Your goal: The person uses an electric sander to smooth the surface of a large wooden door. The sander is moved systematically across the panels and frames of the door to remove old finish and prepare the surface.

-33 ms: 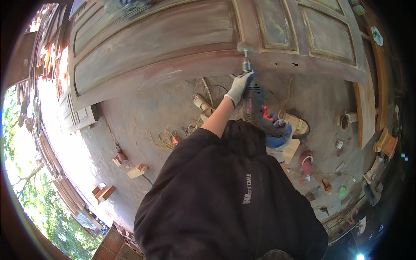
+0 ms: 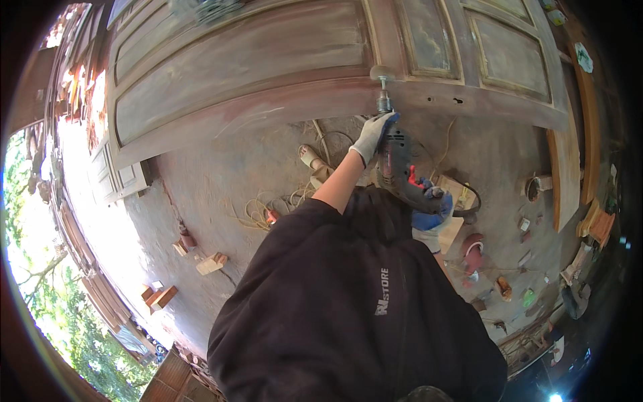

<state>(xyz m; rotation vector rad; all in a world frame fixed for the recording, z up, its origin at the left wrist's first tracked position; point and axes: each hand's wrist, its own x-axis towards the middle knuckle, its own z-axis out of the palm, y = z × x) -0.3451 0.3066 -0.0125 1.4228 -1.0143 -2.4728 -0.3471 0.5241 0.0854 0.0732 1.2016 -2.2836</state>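
A dark power drill (image 2: 395, 161) is held in front of my body, pointing away from me toward a large panelled wooden door (image 2: 241, 124). My left hand (image 2: 376, 134), in a white and blue glove, wraps round the drill's front just behind the metal chuck (image 2: 383, 102). My right hand (image 2: 434, 220), gloved in blue and white, grips the rear handle beside a red part; its fingers are partly hidden. A round sanding head (image 2: 382, 72) on a thin shaft meets the door's moulding between two panels.
A tangled cord (image 2: 254, 213) lies on the floor left of me, near a sandalled foot (image 2: 309, 156). Wood blocks (image 2: 212, 263) and another power tool (image 2: 186, 238) lie farther left. Planks (image 2: 564, 174) lean at the right. A blurred thing (image 2: 207, 8) rests at the door's far edge.
The drill and its sanding head have shifted very slightly to the right. The blurred thing at the door's far edge has also moved a little right.
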